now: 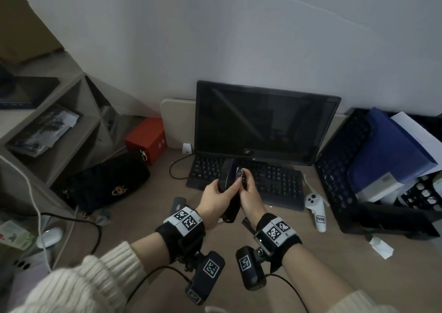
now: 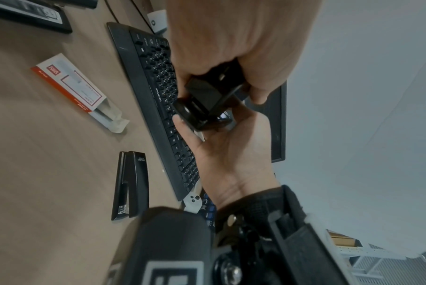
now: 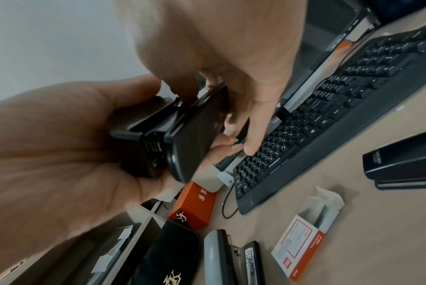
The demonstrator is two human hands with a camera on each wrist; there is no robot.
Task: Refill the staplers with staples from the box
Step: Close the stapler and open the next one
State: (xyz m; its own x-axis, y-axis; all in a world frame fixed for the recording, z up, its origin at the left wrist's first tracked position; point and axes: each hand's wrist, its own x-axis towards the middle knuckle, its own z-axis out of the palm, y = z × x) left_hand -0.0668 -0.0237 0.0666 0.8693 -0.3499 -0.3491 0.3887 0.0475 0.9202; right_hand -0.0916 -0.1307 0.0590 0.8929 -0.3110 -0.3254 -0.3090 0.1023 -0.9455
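Above the keyboard (image 1: 246,183), the left hand (image 1: 215,199) grips a black stapler (image 1: 228,190), fingers curled round its body. The right hand (image 1: 250,195) pinches its front end. The open staple box (image 2: 77,92) lies on the tabletop (image 2: 36,164) beside another stapler (image 2: 131,185)

Both hands, the left hand (image 3: 60,154) below and the right hand (image 3: 219,57) above, hold a black stapler (image 3: 182,135) above the desk (image 3: 353,221), where a keyboard (image 3: 328,119), an open staple box (image 3: 306,237), an opened grey stapler (image 3: 231,256) and another black stapler (image 3: 402,164) lie.
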